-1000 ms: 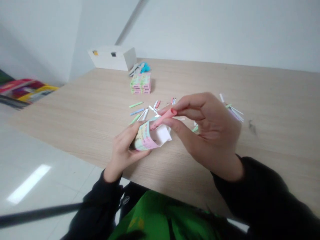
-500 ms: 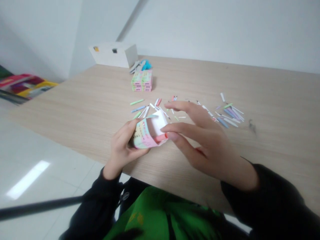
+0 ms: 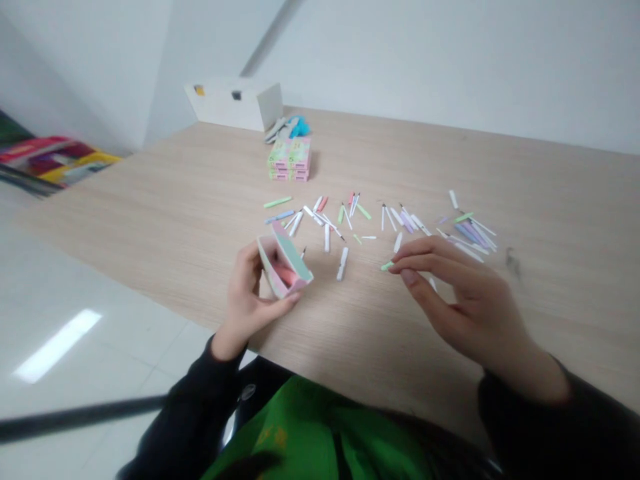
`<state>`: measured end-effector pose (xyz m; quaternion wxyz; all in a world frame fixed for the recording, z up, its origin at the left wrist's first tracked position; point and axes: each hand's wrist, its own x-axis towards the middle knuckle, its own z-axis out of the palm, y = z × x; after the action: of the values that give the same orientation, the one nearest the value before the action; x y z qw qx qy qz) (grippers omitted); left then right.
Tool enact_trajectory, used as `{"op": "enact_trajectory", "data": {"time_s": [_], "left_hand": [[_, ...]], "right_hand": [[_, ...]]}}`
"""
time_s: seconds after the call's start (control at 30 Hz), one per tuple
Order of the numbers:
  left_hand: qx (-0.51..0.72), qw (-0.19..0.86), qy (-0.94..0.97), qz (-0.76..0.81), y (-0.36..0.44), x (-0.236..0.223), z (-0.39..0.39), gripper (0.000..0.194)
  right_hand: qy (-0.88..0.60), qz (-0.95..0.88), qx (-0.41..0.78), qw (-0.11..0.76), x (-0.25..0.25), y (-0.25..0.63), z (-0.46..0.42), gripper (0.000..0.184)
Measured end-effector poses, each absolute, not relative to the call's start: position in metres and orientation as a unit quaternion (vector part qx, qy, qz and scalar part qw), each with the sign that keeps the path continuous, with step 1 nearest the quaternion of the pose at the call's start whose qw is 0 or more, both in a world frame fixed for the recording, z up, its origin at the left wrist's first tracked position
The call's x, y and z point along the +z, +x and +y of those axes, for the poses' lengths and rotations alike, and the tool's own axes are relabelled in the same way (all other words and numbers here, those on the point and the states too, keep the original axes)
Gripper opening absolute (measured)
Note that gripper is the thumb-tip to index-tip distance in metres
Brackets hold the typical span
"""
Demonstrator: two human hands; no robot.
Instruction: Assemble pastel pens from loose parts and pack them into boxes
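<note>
My left hand (image 3: 249, 294) grips a small open pastel box (image 3: 284, 261) at the near edge of the wooden table (image 3: 190, 220); a pink stick lies inside the box. To the right, my right hand (image 3: 463, 297) reaches over the table with fingers stretched, its fingertips touching a small green stick (image 3: 387, 265). Several thin pastel and white sticks (image 3: 400, 219) lie scattered on the table beyond both hands.
A stack of pastel boxes (image 3: 291, 160) stands further back, with a white box (image 3: 236, 103) and a blue-and-grey object (image 3: 287, 127) near the wall. Colourful books (image 3: 50, 163) lie at far left. The table edge runs diagonally over a white tiled floor.
My right hand put the pink stick into the box, then moved right to the green stick. My left hand turned the box so its opening faces up.
</note>
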<state>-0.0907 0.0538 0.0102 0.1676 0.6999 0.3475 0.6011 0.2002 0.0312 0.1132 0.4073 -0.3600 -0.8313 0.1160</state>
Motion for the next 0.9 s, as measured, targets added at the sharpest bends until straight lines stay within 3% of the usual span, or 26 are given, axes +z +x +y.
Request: {"op": "enact_trajectory", "data": {"time_s": [0.37, 0.53, 0.77, 0.9], "left_hand": [[0.57, 0.109, 0.746, 0.328, -0.09, 0.022, 0.044, 0.071], [0.485, 0.046, 0.793, 0.365, -0.088, 0.021, 0.046, 0.067], [0.495, -0.023, 0.805, 0.326, -0.078, 0.018, 0.038, 0.066], [0.49, -0.029, 0.806, 0.33, -0.076, 0.016, 0.033, 0.067]], "right_hand": [[-0.357, -0.841, 0.114, 0.39, 0.112, 0.201, 0.023, 0.019], [-0.319, -0.859, 0.073, 0.394, 0.127, 0.183, 0.009, 0.028], [-0.32, -0.906, -0.045, 0.272, 0.144, 0.147, -0.001, 0.023], [-0.358, -0.915, -0.035, 0.183, 0.141, 0.141, 0.013, 0.016]]}}
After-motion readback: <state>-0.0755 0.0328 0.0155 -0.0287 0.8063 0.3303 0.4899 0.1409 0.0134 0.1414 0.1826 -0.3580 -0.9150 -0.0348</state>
